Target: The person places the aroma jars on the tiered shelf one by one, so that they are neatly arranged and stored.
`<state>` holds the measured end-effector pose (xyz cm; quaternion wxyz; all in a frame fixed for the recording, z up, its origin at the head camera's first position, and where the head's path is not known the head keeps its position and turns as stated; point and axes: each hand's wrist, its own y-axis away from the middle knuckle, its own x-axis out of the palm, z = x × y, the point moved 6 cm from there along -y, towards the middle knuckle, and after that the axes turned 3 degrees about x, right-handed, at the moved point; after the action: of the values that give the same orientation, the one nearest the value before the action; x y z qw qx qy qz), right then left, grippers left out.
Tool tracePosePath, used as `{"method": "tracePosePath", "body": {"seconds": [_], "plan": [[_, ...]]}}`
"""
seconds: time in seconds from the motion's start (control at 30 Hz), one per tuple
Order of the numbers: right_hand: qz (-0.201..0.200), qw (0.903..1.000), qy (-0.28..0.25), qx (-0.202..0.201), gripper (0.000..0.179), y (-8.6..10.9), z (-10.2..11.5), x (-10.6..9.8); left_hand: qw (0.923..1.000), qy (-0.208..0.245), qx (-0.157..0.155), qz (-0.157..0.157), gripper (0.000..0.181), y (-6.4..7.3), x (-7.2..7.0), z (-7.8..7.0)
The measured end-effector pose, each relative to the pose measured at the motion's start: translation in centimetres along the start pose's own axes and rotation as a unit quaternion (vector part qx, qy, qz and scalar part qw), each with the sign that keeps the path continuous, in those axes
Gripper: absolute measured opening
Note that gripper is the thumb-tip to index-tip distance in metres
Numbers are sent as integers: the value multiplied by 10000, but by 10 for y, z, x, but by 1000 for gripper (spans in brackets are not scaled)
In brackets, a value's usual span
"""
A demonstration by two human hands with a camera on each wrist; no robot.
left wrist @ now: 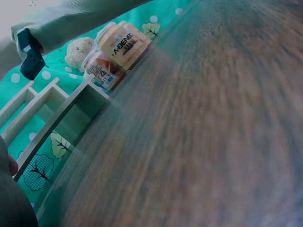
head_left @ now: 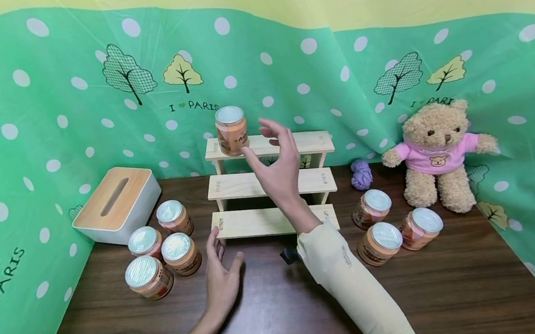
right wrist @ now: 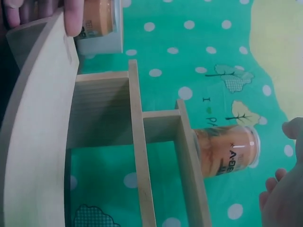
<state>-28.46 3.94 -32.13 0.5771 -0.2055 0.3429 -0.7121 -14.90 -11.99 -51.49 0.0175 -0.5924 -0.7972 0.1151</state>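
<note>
A green polka-dotted curtain (head_left: pixel 283 74), yellow along its top and printed with trees, wraps behind and to both sides of the pale wooden shelf (head_left: pixel 253 222). Under the shelf spreads my table (head_left: pixel 271 306), dark brown with a streaky grain and a soft sheen in front. The shelf rises in three steps, its highest board at the back. To the right of the shelf is a teddy bear (head_left: pixel 439 145) in a pink shirt; to its left, a white tissue box (head_left: pixel 131 212) with a wooden top. Four jars (head_left: pixel 181 256) stand left of the shelf and three jars (head_left: pixel 381 242) right of it. A single jar (head_left: pixel 232 131) stands upright on the shelf's top board, toward its left end, long axis vertical, silvery lid up, dark lettering turned toward my right. It sits just left of my right hand (head_left: pixel 279 168), which is above the shelf with fingers loosely bent and grasping nothing; the right wrist view shows a gap between us. My left hand (head_left: pixel 222 279) is spread, fingertips touching the left end of the shelf's lowest board, thumb apart.
</note>
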Motion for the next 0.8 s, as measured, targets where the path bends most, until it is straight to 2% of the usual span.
{"method": "tracePosePath", "body": {"seconds": [0.33, 0.57, 0.8], "plan": [[-135, 9990, -87, -419, 49, 19, 13, -12, 10000, 35, -8, 31, 81, -1, 0, 0], [-204, 9986, -152, -470, 45, 29, 17, -25, 9999, 115, 90, 40, 81, -1, 0, 0], [-241, 9984, -180, -479, 42, 36, 19, -37, 9999, 107, 15, 66, 81, -1, 0, 2]]}}
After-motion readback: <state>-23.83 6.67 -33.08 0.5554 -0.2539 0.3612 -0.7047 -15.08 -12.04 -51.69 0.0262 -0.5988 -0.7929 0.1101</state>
